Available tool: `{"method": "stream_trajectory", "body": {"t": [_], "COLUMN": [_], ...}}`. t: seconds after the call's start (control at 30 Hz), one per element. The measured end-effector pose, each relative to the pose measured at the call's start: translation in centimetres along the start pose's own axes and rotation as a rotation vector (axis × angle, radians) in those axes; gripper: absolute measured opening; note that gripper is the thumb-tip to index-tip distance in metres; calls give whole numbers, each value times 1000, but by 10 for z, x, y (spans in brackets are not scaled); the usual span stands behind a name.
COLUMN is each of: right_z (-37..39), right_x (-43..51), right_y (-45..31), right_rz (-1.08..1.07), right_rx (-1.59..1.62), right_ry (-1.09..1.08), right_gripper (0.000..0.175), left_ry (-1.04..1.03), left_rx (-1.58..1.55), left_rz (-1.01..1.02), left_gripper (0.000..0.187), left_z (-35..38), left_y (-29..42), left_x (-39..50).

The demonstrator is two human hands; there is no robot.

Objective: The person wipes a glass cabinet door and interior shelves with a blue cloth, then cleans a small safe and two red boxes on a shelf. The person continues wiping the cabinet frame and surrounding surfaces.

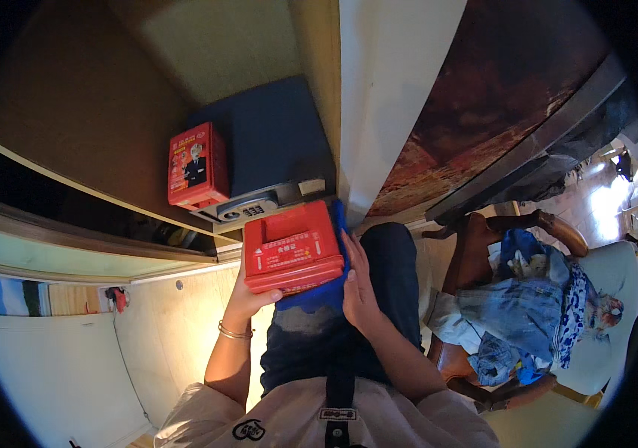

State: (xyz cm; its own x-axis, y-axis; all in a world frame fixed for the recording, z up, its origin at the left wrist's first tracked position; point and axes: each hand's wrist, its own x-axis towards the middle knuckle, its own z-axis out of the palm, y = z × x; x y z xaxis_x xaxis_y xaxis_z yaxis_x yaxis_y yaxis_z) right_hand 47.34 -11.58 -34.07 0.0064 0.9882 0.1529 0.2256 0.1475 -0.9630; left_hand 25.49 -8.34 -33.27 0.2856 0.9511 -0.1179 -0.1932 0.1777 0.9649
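My left hand (257, 295) grips a red plastic box (291, 246) at its lower left corner, with the thumb on the near side. The box has a recessed top panel and bears printed writing. On its right side lies a blue cloth (339, 224), pressed against the box by the flat palm of my right hand (359, 285). Part of the cloth also shows below the box, over my legs. The fingers under the box are hidden.
A blue-grey safe (274, 134) with a keypad stands in the cabinet ahead. A second red box (198, 165) sits on it at the left. To the right, clothes (509, 313) are heaped on a wooden armchair (464, 257). A white panel edge (386, 101) rises beside the cabinet.
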Motion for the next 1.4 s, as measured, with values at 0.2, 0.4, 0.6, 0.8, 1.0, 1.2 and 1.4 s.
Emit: {"method": "stream_trajectory", "body": {"t": [0.2, 0.4, 0.6, 0.8, 1.0, 1.2, 1.4], "right_z": [-27, -14, -36, -27, -8, 23, 41], "right_x": [45, 44, -9, -4, 52, 19, -12], "right_y": [-78, -57, -35, -51, -40, -39, -22], "right_rz": [-317, -210, -185, -232, -225, -446, -440], "right_rx": [-353, -508, -576, -610, -630, -629, -514], "right_ry": [-251, -311, -317, -241, -395, -399, -168], "right_gripper": [77, 77, 75, 67, 52, 48, 36], "left_ry": [90, 238, 288, 304, 389, 450, 756], "left_rx": [-396, -677, -775, -726, -656, -761, -213], "left_rz": [-36, -13, -44, -144, -278, -277, -163], "left_gripper": [98, 86, 80, 59, 63, 66, 61], "left_z": [7, 6, -8, 7, 22, 7, -17], "left_y": [-30, -66, -74, -47, -7, -18, -29], "left_x": [-10, -3, 2, 12, -5, -12, -4]}}
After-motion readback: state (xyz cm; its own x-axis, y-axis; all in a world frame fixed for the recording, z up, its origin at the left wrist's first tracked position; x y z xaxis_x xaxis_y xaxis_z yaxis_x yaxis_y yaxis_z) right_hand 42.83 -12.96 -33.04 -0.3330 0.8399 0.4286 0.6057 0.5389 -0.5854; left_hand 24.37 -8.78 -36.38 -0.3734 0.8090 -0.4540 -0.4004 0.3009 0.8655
